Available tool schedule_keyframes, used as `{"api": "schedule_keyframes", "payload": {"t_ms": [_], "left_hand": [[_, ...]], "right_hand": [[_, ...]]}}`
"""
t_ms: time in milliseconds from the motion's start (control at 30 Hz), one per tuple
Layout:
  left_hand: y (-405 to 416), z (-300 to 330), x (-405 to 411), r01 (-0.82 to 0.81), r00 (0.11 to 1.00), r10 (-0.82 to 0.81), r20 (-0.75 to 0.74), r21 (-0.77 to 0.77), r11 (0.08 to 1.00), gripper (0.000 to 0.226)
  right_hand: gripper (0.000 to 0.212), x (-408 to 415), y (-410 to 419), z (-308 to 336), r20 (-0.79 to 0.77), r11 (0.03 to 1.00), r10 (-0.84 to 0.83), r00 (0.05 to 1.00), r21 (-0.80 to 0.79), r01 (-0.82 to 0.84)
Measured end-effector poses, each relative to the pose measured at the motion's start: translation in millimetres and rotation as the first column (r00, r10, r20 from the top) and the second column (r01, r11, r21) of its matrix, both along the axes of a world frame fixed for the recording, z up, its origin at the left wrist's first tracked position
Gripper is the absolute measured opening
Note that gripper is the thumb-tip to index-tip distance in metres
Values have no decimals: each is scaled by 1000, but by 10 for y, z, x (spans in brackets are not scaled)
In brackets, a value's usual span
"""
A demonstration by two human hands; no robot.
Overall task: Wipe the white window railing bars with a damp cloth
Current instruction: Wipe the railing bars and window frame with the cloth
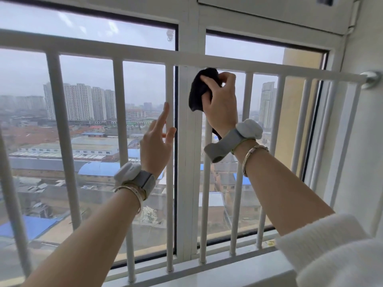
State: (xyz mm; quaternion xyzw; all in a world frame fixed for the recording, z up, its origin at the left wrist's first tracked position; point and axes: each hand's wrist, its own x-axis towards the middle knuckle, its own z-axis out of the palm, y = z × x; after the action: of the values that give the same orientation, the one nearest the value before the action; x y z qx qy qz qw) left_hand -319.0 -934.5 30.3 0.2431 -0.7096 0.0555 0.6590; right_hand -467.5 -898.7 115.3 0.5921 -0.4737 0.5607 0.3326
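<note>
I have the dark cloth (200, 90) bunched in my right hand (221, 104), fingers and thumb curled round it so the wad wraps one upright bar (205, 183) just under the top rail (124, 51). Gripping it high like that makes sense to me: the bar can be wiped in one pull downward, with the cloth closing on all sides of it instead of only the near face. That bar stands just right of the window's middle post (187, 162).

My left hand (157, 141) is open, fingers straight and spread, holding nothing. Its fingertips lie at the next bar (169, 204) to the left; whether they touch it I cannot tell. I judge it is there for balance, or marking the bar due next.

The sill (238, 268) runs below, near me.
</note>
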Motion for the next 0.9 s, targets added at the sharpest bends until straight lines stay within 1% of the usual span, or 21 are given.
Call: {"api": "schedule_keyframes", "payload": {"t_ms": [67, 167, 333, 433, 600, 767, 900], "left_hand": [[10, 6, -4, 0, 1000, 0, -1, 6, 1000, 57], [38, 9, 4, -13, 1000, 13, 5, 20, 1000, 57], [74, 24, 20, -20, 1000, 19, 16, 72, 997, 62], [66, -3, 4, -30, 1000, 30, 9, 71, 997, 63], [59, -416, 39, 35, 999, -37, 10, 132, 991, 68], [119, -943, 49, 39, 999, -42, 9, 211, 977, 70], [124, -1222, 43, 37, 999, -43, 21, 229, 973, 71]], "right_hand": [[41, 49, 31, -6, 45, 998, 26, 999, 59, -29], [38, 81, 52, 70, 128, 995, 53, 990, 77, -63], [33, 9, 49, 203, 17, 980, -138, 990, 147, 134], [31, 29, 42, 100, 5, 974, -183, 983, 133, 181], [28, 30, -11, -399, 43, 995, -79, 996, 71, 76], [27, 47, -69, -1056, 105, 999, -21, 994, 51, 16], [35, 31, -87, -1570, 118, 998, 19, 993, 59, -26]]}}
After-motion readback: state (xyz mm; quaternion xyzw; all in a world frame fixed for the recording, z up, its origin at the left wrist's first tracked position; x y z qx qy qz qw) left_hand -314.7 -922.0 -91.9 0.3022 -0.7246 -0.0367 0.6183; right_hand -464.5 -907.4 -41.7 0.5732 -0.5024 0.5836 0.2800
